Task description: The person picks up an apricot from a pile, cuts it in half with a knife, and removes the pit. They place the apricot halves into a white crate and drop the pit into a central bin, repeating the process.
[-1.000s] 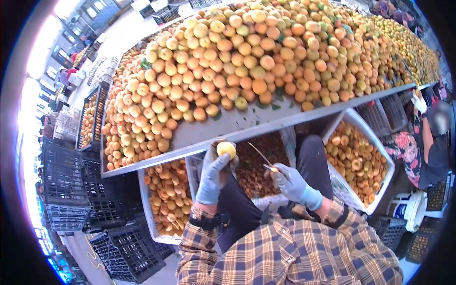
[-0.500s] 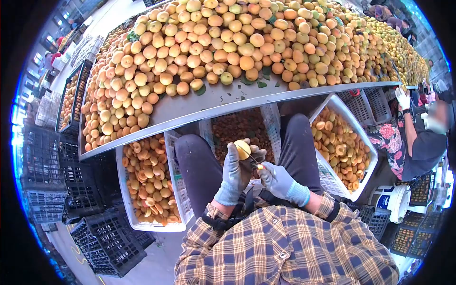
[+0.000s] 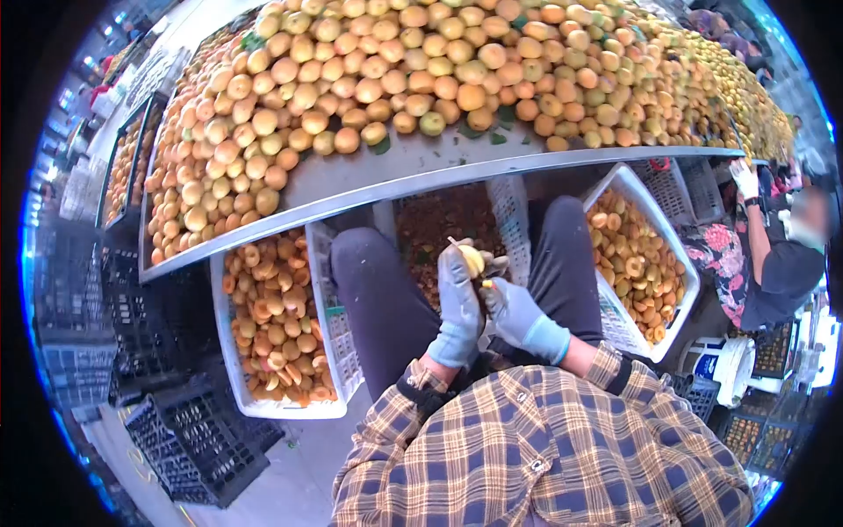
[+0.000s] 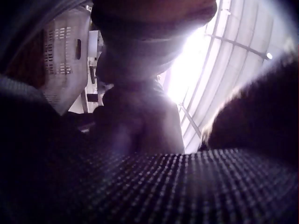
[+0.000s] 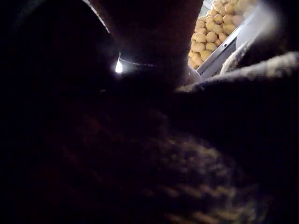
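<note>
In the head view my gloved left hand (image 3: 458,307) holds a yellow apricot (image 3: 472,260) up between thumb and fingers, over the gap between the knees. Close against it on the right, my gloved right hand (image 3: 523,318) grips a small knife by its handle (image 3: 488,284), whose yellow end shows. Most of the blade is hidden at the fruit and the left hand. The left wrist view has the left hand's glove (image 4: 135,112) in deep shadow, and the right wrist view is nearly black around the right hand.
A heap of whole apricots (image 3: 369,83) covers the metal table (image 3: 351,171) ahead. White crates of halved apricots stand left (image 3: 224,351) and right (image 3: 672,321) of the knees. Between the knees, another crate (image 3: 509,215) holds brown pits. Black crates (image 3: 198,448) stand lower left; another person (image 3: 777,255) sits at right.
The knife, held apart from the apricot a second ago, came to the fruit as the hands drew together. Since then both hands shifted slightly right and up, still close together.
</note>
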### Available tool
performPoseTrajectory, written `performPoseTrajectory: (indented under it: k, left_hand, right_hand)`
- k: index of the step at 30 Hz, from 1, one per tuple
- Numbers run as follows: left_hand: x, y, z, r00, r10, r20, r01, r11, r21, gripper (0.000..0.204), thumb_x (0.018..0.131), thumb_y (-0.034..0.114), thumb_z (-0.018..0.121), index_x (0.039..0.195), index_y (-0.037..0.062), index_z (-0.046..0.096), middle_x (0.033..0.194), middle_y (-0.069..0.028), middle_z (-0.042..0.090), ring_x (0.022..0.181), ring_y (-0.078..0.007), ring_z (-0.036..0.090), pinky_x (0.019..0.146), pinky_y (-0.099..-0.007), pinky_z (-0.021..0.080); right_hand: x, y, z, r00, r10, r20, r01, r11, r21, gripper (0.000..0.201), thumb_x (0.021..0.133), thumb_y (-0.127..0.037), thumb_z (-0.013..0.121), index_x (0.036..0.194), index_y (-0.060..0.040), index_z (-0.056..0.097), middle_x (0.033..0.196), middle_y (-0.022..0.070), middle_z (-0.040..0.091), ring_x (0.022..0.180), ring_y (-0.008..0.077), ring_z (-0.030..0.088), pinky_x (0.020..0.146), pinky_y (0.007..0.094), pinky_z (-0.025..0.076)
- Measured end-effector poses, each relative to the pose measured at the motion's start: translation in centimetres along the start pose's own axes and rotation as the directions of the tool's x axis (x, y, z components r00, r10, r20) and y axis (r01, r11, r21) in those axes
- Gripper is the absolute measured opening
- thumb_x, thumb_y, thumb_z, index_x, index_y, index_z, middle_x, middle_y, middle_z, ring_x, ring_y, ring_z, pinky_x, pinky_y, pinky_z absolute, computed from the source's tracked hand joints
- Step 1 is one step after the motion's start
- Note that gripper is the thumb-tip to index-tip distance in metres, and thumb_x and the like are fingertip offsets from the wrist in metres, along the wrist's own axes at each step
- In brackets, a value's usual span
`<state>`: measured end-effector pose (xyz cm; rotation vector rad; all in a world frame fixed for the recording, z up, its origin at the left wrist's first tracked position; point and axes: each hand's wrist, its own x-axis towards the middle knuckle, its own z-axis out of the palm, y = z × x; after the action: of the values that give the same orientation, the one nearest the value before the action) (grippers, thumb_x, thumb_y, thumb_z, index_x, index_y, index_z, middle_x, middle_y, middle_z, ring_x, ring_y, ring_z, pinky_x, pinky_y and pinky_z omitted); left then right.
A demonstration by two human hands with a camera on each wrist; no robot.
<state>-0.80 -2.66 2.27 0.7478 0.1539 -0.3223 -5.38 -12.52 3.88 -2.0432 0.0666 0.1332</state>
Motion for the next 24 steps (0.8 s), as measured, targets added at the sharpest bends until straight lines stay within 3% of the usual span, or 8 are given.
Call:
performPoseTrajectory:
  k: [2, 4, 8, 14, 16, 18, 23, 24]
  left_hand:
    - [0.9, -0.3, -1.6, 0.996, -0.012, 0.088, 0.013, 1.0, -0.011, 0.05, 0.094, 0.048, 0.044, 0.119, 0.0051, 0.042, 0.097, -0.0098, 0.061, 0.091, -0.0235, 0.062, 0.083, -0.0374, 0.051]
    - [2.1, -0.2, -2.8, 0.993, -0.025, 0.115, 0.019, 0.998, 0.054, 0.047, 0.093, 0.042, 0.051, 0.12, 0.0043, 0.043, 0.099, -0.0115, 0.061, 0.093, -0.0216, 0.061, 0.084, -0.035, 0.05]
    - [2.2, 1.0, -2.5, 0.984, -0.06, 0.167, 0.071, 0.996, -0.06, 0.049, 0.09, 0.034, 0.059, 0.124, 0.004, 0.042, 0.097, -0.0095, 0.06, 0.091, -0.0211, 0.061, 0.084, -0.0328, 0.05]
    - [1.4, -0.4, -2.0, 0.934, -0.355, 0.047, 0.336, 0.822, -0.459, 0.039, 0.082, 0.038, 0.068, 0.105, 0.0097, 0.052, 0.091, -0.0061, 0.061, 0.082, -0.0191, 0.062, 0.071, -0.0328, 0.054]
    - [1.9, -0.8, -2.9, 0.928, -0.371, 0.042, 0.357, 0.847, -0.394, 0.038, 0.082, 0.036, 0.068, 0.104, 0.0091, 0.053, 0.091, -0.0049, 0.061, 0.083, -0.0181, 0.061, 0.071, -0.0324, 0.054]
    - [2.8, -1.0, -4.2, 0.967, -0.255, 0.001, 0.255, 0.965, -0.055, 0.033, 0.088, 0.033, 0.063, 0.103, 0.0051, 0.055, 0.094, -0.008, 0.061, 0.086, -0.019, 0.061, 0.082, -0.0339, 0.051]
    - [2.6, -0.3, -2.9, 0.977, -0.205, 0.057, 0.211, 0.966, -0.152, 0.033, 0.088, 0.032, 0.062, 0.104, 0.004, 0.055, 0.09, -0.0085, 0.061, 0.081, -0.0201, 0.061, 0.076, -0.0318, 0.051]
    - [2.4, -0.8, -3.0, 0.936, -0.346, 0.065, 0.343, 0.853, -0.394, 0.035, 0.089, 0.037, 0.06, 0.102, 0.0051, 0.056, 0.088, -0.0096, 0.062, 0.081, -0.0221, 0.062, 0.075, -0.0315, 0.051]
  right_hand:
    - [0.9, 0.7, -0.5, 0.983, -0.176, 0.054, 0.179, 0.982, -0.065, 0.038, 0.098, -0.036, 0.041, 0.09, -0.0012, 0.055, 0.085, 0.0214, 0.062, 0.075, 0.039, 0.059, 0.063, 0.0397, 0.046]
    - [2.4, 1.6, -1.7, 0.963, 0.073, 0.26, -0.132, 0.967, 0.219, 0.047, 0.099, -0.041, 0.037, 0.095, 0.0019, 0.056, 0.079, 0.0109, 0.062, 0.076, 0.017, 0.058, 0.066, 0.0342, 0.047]
    - [2.2, -2.7, -3.5, 0.9, 0.275, 0.339, -0.35, 0.918, 0.185, 0.048, 0.097, -0.045, 0.041, 0.095, 0.0019, 0.053, 0.074, 0.0023, 0.056, 0.07, 0.0096, 0.049, 0.065, 0.0272, 0.045]
    - [1.2, 3.2, 1.1, 0.991, -0.112, -0.076, 0.099, 0.982, -0.163, 0.044, 0.098, -0.038, 0.039, 0.088, 0.0018, 0.053, 0.068, 0.0126, 0.054, 0.063, 0.0177, 0.051, 0.059, 0.0335, 0.042]
    - [2.2, 2.4, -1.1, 0.976, 0.122, 0.18, -0.115, 0.992, -0.048, 0.047, 0.097, -0.043, 0.041, 0.087, 0.0014, 0.054, 0.068, 0.0087, 0.056, 0.063, 0.0159, 0.053, 0.058, 0.0335, 0.044]
    - [2.7, -3.7, -3.7, 0.79, 0.474, 0.389, -0.554, 0.824, 0.12, 0.048, 0.095, -0.048, 0.042, 0.09, -0.0013, 0.053, 0.067, -0.0005, 0.052, 0.061, 0.0088, 0.046, 0.054, 0.0269, 0.039]
    - [1.4, 0.9, -1.9, 0.926, 0.261, 0.275, -0.333, 0.905, 0.263, 0.039, 0.095, -0.046, 0.044, 0.092, -0.0078, 0.052, 0.06, -0.0037, 0.044, 0.046, 0.0048, 0.036, 0.039, 0.0225, 0.031]
    - [1.0, 3.9, -0.2, 0.993, 0.037, 0.113, -0.051, 0.992, 0.119, 0.038, 0.097, -0.041, 0.042, 0.094, -0.0045, 0.053, 0.067, -0.0006, 0.051, 0.056, 0.0067, 0.045, 0.046, 0.0235, 0.039]
